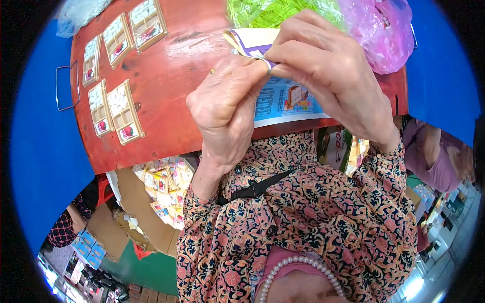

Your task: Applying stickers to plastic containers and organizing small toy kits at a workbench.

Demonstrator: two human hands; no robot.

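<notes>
Both hands meet over the near part of the red table (166, 106), pinching a folded printed sheet (250, 38) with a cream face and a purple border. My left hand (222, 103) is closed with a ring on one finger, its thumb and index finger on the sheet's lower edge. My right hand (336, 70) grips the same edge from the right. Beneath the hands lies a blue printed sheet (278, 103), partly covered by them; whether it joins the cream one, I cannot tell.
Several small wooden trays (118, 43) with white pieces and strawberry pictures lie at left. A bag of green filler (262, 12) and a pink plastic bag (384, 33) are at the far side. A cardboard box (139, 202) of similar trays stands below. Other people are at both sides.
</notes>
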